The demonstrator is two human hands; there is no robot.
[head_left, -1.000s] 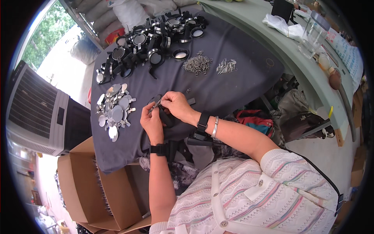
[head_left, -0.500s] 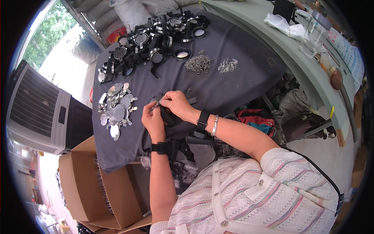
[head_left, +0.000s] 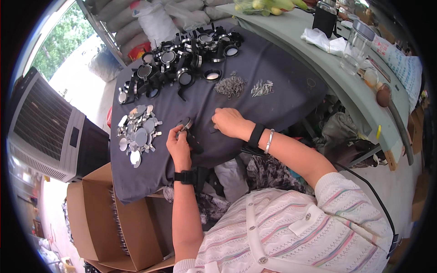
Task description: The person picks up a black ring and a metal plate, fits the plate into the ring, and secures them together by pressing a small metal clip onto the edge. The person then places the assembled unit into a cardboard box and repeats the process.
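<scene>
1. The left hand (head_left: 179, 146) is curled, its fingers pinched together around a small black round-framed part (head_left: 186, 123) that shows a pale disc. It holds the part just above the dark grey cloth (head_left: 282, 91), near the cloth's front edge.
2. Left of that hand, on the same cloth, lies a heap of silvery round discs (head_left: 136, 134). Below the cloth's front edge stands an open brown cardboard box (head_left: 91, 218).
3. The left forearm comes up from the lower edge, nearly straight, with a black band (head_left: 184, 176) at the wrist.
4. Right of the held part, the right hand (head_left: 228, 122) rests knuckles-up on the cloth with its fingers bent down onto a small dark piece; whether it grips that piece cannot be told.
5. The right forearm slants in from the lower right, wearing a black wrist strap (head_left: 255, 135) and a silver bangle (head_left: 268, 141).
6. Beyond both hands, at the cloth's far side, sits a cluster of black round frames (head_left: 182, 59); right of it lie two small piles of metal bits (head_left: 231, 85).
</scene>
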